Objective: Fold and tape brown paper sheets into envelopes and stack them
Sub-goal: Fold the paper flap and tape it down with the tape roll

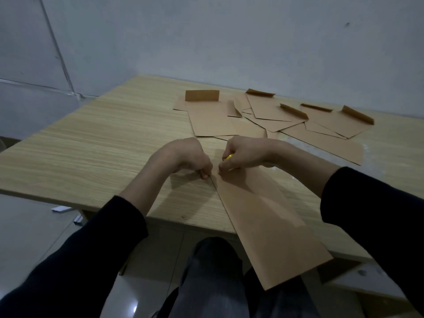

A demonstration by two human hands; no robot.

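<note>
2 hands meet knuckle to knuckle at the middle of a pale wood-grain table: the left hand, fingers curled down, pinches the far left corner of a long folded brown paper sheet, and the right hand just beside it is curled round a small yellow object, its fingertips pressing the same far end. The sheet runs from the hands towards the person and overhangs the table's near edge above their lap. Farther back and right, flat brown paper envelopes lie loosely overlapped, 5 flaps raised.
</note>
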